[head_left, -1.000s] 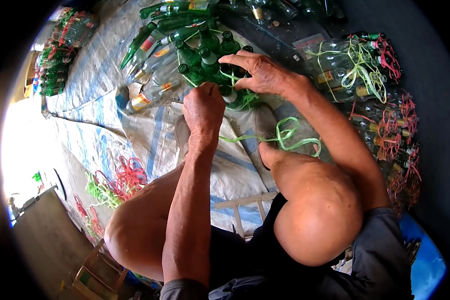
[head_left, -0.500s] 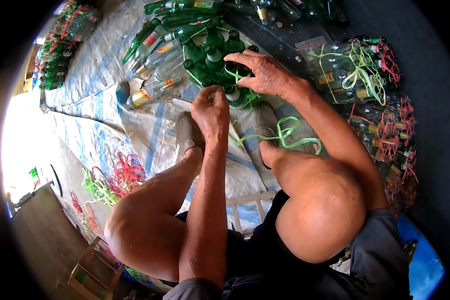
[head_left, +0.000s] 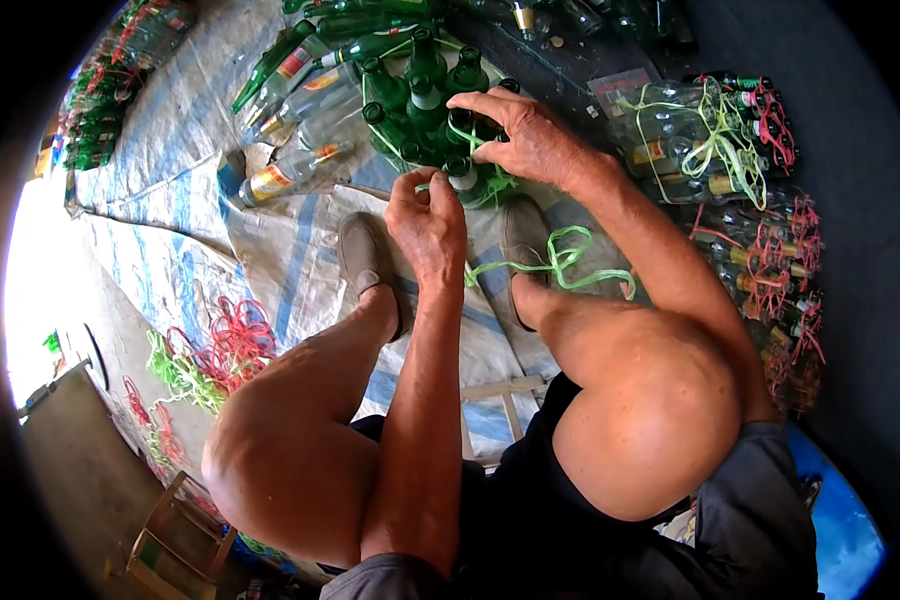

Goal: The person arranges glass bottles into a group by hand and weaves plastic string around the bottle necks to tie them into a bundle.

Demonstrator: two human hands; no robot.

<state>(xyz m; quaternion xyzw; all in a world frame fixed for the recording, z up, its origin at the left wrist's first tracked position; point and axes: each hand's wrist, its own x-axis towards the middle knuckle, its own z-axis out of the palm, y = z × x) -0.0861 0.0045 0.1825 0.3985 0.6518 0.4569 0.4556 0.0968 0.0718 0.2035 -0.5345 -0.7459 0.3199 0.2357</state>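
Observation:
A cluster of upright green glass bottles stands on the sheet, with pale green plastic string running around it. My left hand is closed at the near side of the cluster, pinching the string; a loose looped length of green string trails below it to the right. Over the bottles' right side is my right hand, its thumb and fingers apart around the bottle necks. Part of the cluster is hidden beneath it. A strand of string shows by its thumb.
Loose clear bottles and green bottles lie left of and behind the cluster. String-tied bottle bundles are stacked on the right. Tangled red and green string lies at left, near a wooden stool. My shoes flank the work.
The view has shifted slightly. My left hand's fingers have tilted a little at the string, while the right hand keeps nearly the same place over the bottles.

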